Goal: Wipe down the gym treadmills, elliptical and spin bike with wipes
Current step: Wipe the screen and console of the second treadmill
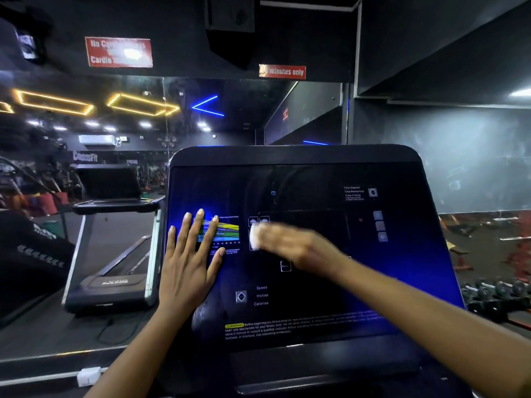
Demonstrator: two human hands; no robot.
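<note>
Your treadmill's console (301, 179) was a broad, dark, glossy panel tilted back toward you. It had a coloured chart at its left and Speed, Incline and Calories labels lower down. The small white wipe (254, 238), blurred, sat against the panel's middle, held at the fingertips of your right hand (287, 245).

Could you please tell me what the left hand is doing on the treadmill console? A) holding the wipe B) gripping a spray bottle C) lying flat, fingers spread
C: the left hand lies flat with fingers spread on the treadmill console; the wipe is at the blurred right hand.
</note>
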